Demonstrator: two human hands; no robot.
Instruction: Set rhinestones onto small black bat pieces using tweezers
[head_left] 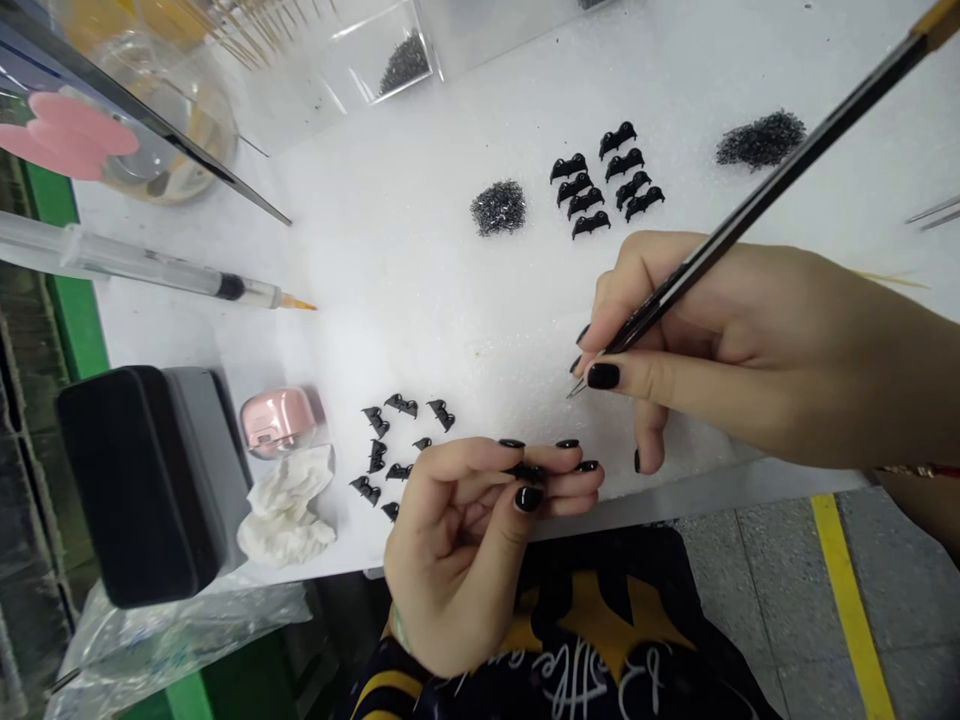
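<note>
My left hand (469,555) is near the table's front edge, its thumb and fingers closed on a small black piece (529,471), which they partly cover. It looks like the scallop-edged black pieces (376,456) scattered on the table just left of it. Above and to the right, my right hand (697,350) grips slim dark tweezers (697,265) like a pen. Their fine metal tip points down at the white surface, apart from the left hand. More black pieces (585,202) lie in two columns beyond the right hand.
Two heaps of tiny dark beads, one left (499,208) and one right (761,138), flank the columns. Along the left lie a syringe (172,275), a long metal tool (187,145), a pink case (277,420), crumpled tissue (289,510) and a black box (135,485). A clear tray (367,60) stands behind.
</note>
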